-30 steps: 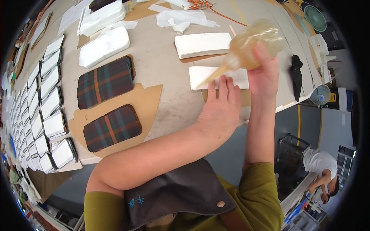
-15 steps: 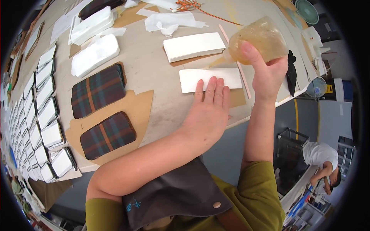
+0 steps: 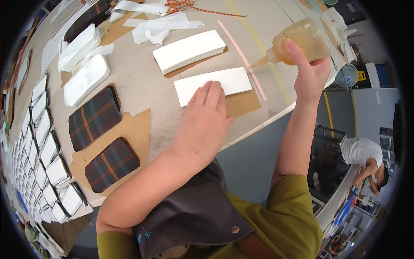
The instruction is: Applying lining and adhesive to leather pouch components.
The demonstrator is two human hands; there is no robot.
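Observation:
My left hand (image 3: 202,116) lies with its fingers stretched out on a white rectangular piece (image 3: 235,81), pressing near its left half. A brown board (image 3: 245,103) shows from under that piece. In my right hand (image 3: 311,71) is a translucent squeeze bottle (image 3: 308,38) with amber contents, tilted so its nozzle points left. The nozzle tip is by the right end of the white piece, near a thin pink strip (image 3: 242,58); whether it touches cannot be told. A stack of white pieces (image 3: 189,49) sits just beyond, on brown board.
Two plaid padded pieces (image 3: 95,118) lie at the left, near brown paper (image 3: 140,129). White wrapped bundles (image 3: 86,80) and crumpled white paper (image 3: 166,26) are farther back, beside an orange cord (image 3: 181,6). Rows of white-topped pieces (image 3: 58,170) fill the far left. Another person (image 3: 362,151) works at the right.
The bottle's nozzle has shifted from above the white piece's left-middle edge to its right end. My left hand stays flat on the piece. The whole view has turned somewhat.

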